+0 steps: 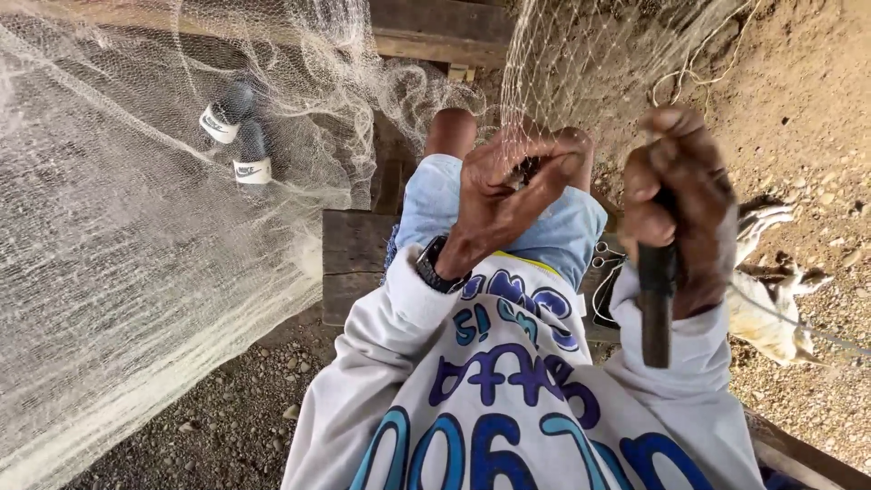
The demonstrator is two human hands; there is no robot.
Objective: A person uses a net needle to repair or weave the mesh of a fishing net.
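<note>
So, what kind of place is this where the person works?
Probably an outdoor net-mending spot, perhaps near a shore. A large fishing net hangs over bare sandy, pebbly ground, and the person sits on a rough wooden bench, left hand gripping mesh, right hand holding a dark tool.

By my count: one fine white mesh fishing net (pixel 136 272); one dark netting needle (pixel 656 308); two dark slide sandals (pixel 238 136); one black wristwatch (pixel 435 268); one small pair of scissors (pixel 606 254).
</note>
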